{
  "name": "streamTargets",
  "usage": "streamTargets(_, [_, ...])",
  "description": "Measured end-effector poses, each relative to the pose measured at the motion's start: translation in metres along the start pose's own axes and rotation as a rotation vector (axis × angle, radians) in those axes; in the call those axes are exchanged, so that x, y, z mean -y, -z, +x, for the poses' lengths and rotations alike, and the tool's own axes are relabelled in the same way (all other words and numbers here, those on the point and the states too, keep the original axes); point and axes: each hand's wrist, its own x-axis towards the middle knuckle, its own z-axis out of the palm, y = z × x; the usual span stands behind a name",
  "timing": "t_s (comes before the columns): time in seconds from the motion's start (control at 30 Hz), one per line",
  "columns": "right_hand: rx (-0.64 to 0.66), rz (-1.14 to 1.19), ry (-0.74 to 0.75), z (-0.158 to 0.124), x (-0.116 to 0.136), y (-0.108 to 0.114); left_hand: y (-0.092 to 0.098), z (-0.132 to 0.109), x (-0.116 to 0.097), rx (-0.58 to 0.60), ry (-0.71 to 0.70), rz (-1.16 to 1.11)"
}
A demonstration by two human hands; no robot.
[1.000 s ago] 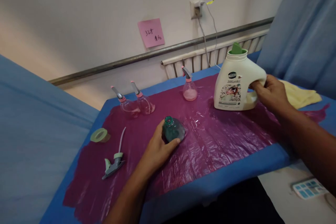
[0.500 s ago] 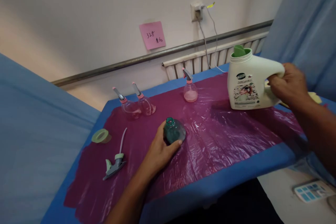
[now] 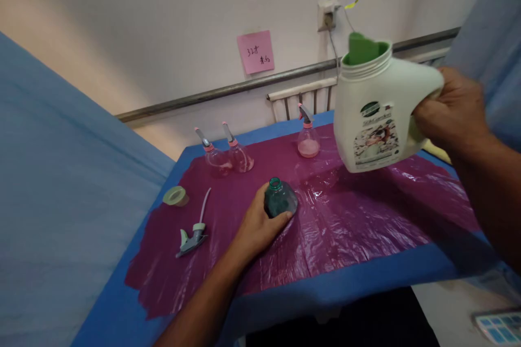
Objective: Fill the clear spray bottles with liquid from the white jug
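My left hand is wrapped round a small green see-through spray bottle with its neck open, standing on the purple plastic sheet. By its handle, my right hand grips a large cream detergent jug, uncapped, with a green spout in its mouth. The jug hangs above the sheet, slightly tilted towards the left. To the left of my left hand lies a grey and pale green spray head with its tube. A pale green cap rests further left.
Two clear spray bottles with pink collars, one tilted bottle beside another, are at the back left. A third spray bottle holding pink liquid stands upright near the wall. Blue curtains hang at both sides. A wall socket has cords plugged in.
My right hand has lifted the detergent jug and brought it closer and to the left, tilting it slightly. My left hand keeps its hold on the green bottle. The view has shifted a little.
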Motion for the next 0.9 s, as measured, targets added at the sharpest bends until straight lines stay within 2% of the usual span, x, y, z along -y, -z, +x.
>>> streamTargets(0.17, [0.201,0.042,0.066,-0.012,0.011,-0.036,0.003,-0.008,-0.022,-0.073,0.074,0.027])
streamTargets(0.37, [0.469,0.016,0.125,-0.013,0.025,-0.058,0.023,-0.017,-0.044,-0.140,0.090,0.062])
streamTargets(0.53, [0.603,-0.049,0.129,-0.001,0.022,-0.066,0.034,-0.022,-0.052,-0.200,0.089,0.101])
streamTargets(0.7, [0.671,-0.081,0.046,0.007,0.016,-0.067,0.037,-0.016,-0.057,-0.250,0.085,0.176])
streamTargets(0.9, [0.728,-0.144,0.135,0.016,0.017,-0.054,0.043,-0.004,-0.076,-0.238,-0.044,0.273])
